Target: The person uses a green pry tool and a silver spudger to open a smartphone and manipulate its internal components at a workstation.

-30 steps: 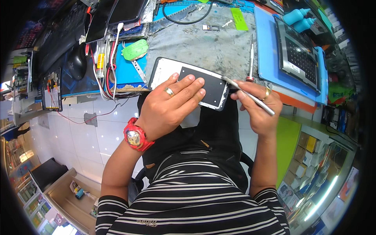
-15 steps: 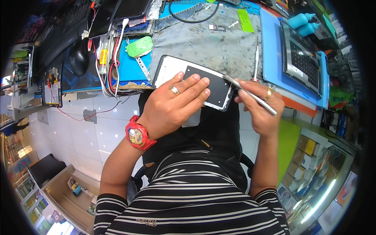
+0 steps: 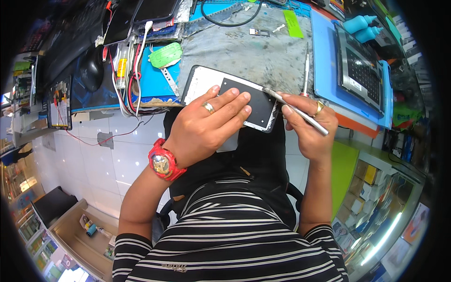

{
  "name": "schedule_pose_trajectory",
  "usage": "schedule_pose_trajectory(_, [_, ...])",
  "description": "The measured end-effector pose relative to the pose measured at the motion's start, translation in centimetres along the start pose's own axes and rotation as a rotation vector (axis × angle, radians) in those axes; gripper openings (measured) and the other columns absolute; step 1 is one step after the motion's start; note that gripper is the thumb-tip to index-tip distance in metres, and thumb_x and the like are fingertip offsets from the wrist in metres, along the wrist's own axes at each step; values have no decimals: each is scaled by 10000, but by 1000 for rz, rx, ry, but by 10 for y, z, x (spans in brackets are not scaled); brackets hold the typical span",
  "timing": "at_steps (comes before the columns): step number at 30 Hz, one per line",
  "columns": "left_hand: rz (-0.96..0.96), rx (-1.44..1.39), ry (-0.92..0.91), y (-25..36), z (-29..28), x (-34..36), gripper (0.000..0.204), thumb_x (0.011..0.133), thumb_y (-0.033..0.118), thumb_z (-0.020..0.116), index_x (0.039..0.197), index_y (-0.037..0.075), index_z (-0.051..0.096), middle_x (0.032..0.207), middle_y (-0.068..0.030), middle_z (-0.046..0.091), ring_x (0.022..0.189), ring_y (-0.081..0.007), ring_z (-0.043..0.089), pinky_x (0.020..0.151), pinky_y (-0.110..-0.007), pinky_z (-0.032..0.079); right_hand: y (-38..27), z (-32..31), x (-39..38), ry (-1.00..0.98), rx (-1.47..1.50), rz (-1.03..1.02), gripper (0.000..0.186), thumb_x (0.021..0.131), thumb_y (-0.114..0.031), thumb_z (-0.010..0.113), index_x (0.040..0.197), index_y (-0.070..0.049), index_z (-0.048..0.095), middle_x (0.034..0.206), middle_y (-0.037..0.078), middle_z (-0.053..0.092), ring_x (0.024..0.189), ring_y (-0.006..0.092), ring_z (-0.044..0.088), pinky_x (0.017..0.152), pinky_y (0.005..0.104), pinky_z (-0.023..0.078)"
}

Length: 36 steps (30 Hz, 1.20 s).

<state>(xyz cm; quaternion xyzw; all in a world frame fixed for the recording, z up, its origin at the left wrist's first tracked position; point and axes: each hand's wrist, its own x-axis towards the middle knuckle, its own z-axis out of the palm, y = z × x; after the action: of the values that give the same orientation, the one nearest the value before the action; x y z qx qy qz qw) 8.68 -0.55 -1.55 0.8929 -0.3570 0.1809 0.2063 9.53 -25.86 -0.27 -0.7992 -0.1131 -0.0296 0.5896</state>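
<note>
A phone frame (image 3: 205,75) with a white inner face, a dark rim and a black rectangular panel lies tilted at the bench's near edge, partly overhanging it. My left hand (image 3: 209,116) holds it, with fingers laid flat across the panel and the thumb hidden. In my right hand (image 3: 310,115) is a slim silver scraper-like tool (image 3: 310,121), pinched like a pen. Its tip meets the frame's upper right corner; the tip's exact shape is too small to tell.
A grey cloth mat (image 3: 225,51) covers the bench. A thin screwdriver (image 3: 306,70) lies right of the frame. Cables (image 3: 137,75) and a green-topped piece (image 3: 165,55) sit to the left. Farther right, a blue board (image 3: 324,61) bears a dark device (image 3: 359,70) and two turquoise bottles (image 3: 361,27).
The tool's tip has shifted slightly left and up at the frame's corner, moving with my right hand. My left hand stays on the panel. The whole view has shifted a little.
</note>
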Motion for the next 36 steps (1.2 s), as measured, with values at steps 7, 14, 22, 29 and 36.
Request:
schedule_pose_trajectory(7, [-5, -25, 4, 2, 0, -1, 272, 878, 70, 751, 1142, 101, 807, 1314, -63, 757, 1240, -251, 713, 1027, -458, 602, -3, 3, 2, -16, -10, 10, 210, 915, 18, 783, 1122, -1, 809, 985, 129, 822, 642, 95, 687, 571, 240, 521])
schedule_pose_trajectory(14, [9, 4, -10, -1, -1, -2, 272, 877, 76, 752, 1142, 104, 807, 1312, -61, 758, 1239, -248, 714, 1030, -458, 601, -7, 11, 8, -11, -2, 34, 205, 897, 13, 797, 1101, -3, 813, 932, 133, 813, 656, 112, 701, 604, 262, 535])
schedule_pose_trajectory(22, [-10, -8, -12, 0, -2, -1, 284, 869, 79, 759, 1147, 110, 809, 1314, -54, 757, 1236, -245, 714, 1038, -465, 593, -6, 13, 12, -16, -93, -21, 182, 896, -15, 801, 1078, 1, 815, 939, 143, 818, 773, 181, 775, 706, 287, 573])
schedule_pose_trajectory(29, [3, 6, -11, -1, -2, 0, 299, 857, 61, 760, 1149, 106, 807, 1318, -62, 755, 1237, -244, 714, 1037, -462, 595, -11, 23, 19, -32, -88, -40, 181, 880, -22, 809, 1060, 3, 810, 921, 162, 810, 746, 207, 775, 696, 300, 571])
schedule_pose_trajectory(36, [12, -17, 9, 0, 1, 0, 294, 854, 78, 772, 1145, 101, 804, 1320, -61, 753, 1240, -242, 712, 1038, -459, 598, -13, 24, 24, -45, -165, -152, 179, 883, -26, 809, 1058, 8, 811, 924, 164, 811, 740, 216, 780, 699, 316, 581])
